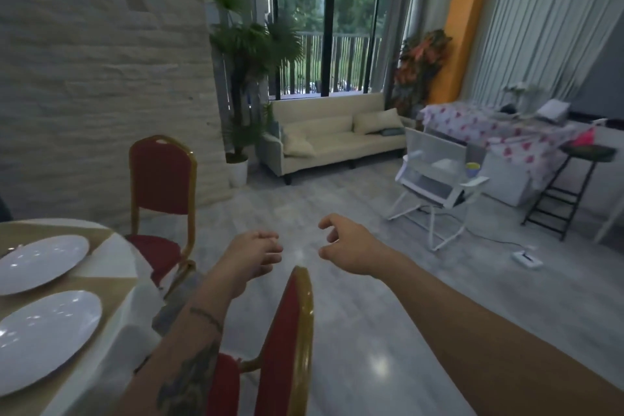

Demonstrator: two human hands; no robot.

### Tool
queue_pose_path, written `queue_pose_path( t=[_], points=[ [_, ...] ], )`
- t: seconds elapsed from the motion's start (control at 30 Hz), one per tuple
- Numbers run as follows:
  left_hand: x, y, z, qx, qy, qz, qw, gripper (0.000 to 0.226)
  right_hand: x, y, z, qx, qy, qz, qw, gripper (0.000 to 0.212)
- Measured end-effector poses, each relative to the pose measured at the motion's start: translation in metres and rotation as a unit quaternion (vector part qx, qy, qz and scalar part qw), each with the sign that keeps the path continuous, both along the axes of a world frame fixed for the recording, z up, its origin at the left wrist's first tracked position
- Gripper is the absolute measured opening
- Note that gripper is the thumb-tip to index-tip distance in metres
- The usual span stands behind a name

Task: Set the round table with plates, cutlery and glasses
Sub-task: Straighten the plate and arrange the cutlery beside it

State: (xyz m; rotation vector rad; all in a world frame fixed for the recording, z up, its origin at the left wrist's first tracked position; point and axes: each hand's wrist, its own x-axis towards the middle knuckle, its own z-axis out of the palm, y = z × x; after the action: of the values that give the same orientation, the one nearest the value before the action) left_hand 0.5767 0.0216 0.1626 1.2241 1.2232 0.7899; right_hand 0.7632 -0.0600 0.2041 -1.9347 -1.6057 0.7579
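The round table (pixel 118 280), under a white and gold cloth, fills the lower left corner. Two white plates lie on it: one farther (pixel 42 262) and one nearer (pixel 47 338). The tip of some cutlery (pixel 13 248) shows at the far plate's left edge. Both my arms reach out over the floor, to the right of the table. My left hand (pixel 251 257) has loosely curled fingers and holds nothing. My right hand (pixel 347 243) is spread with bent fingers, also with nothing in it. No glasses are in view.
A red and gold chair (pixel 162 186) stands beyond the table, and another (pixel 287 341) sits just below my hands. Farther off are a cream sofa (pixel 337 135), a potted plant (pixel 243 84), a white folding cart (pixel 435 176), a flower-cloth table (pixel 499 132) and a black stool (pixel 567 186).
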Motion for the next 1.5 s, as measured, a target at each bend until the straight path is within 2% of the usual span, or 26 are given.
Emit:
queue_pose_path(
  t=[0.2,0.33,0.43,0.63,0.87,1.07,1.2,1.3,1.5],
  points=[
    [0.083,0.093,-0.010,0.012,-0.035,0.025,0.999,0.017,0.085,0.079,-0.013,-0.029,-0.050,0.046,0.997,0.053],
    [0.116,0.164,-0.028,-0.008,-0.028,0.054,0.998,0.010,0.133,0.155,-0.021,-0.044,-0.063,0.074,0.994,0.054],
    [0.131,0.211,-0.035,-0.026,-0.024,0.083,0.996,0.015,0.162,0.216,-0.018,-0.040,-0.070,0.095,0.992,0.054],
    [0.154,0.290,-0.044,-0.042,0.016,0.115,0.992,0.013,0.200,0.334,-0.022,-0.030,-0.039,0.122,0.991,0.053],
    [0.159,0.371,-0.065,-0.057,0.026,0.231,0.971,0.017,0.216,0.481,-0.045,-0.029,-0.004,0.218,0.976,0.044],
    [0.134,0.401,-0.071,-0.094,-0.031,0.363,0.926,0.009,0.164,0.595,-0.059,-0.062,-0.010,0.367,0.928,0.039],
    [0.094,0.401,-0.076,-0.096,-0.026,0.494,0.864,0.017,0.094,0.635,-0.072,-0.087,-0.010,0.464,0.881,0.035],
    [0.049,0.413,-0.085,-0.096,-0.041,0.553,0.827,0.020,0.032,0.662,-0.082,-0.089,-0.006,0.532,0.842,0.032],
    [-0.052,0.444,-0.093,-0.119,-0.052,0.603,0.787,0.020,-0.094,0.714,-0.101,-0.106,-0.024,0.598,0.794,0.037]
  ],
)
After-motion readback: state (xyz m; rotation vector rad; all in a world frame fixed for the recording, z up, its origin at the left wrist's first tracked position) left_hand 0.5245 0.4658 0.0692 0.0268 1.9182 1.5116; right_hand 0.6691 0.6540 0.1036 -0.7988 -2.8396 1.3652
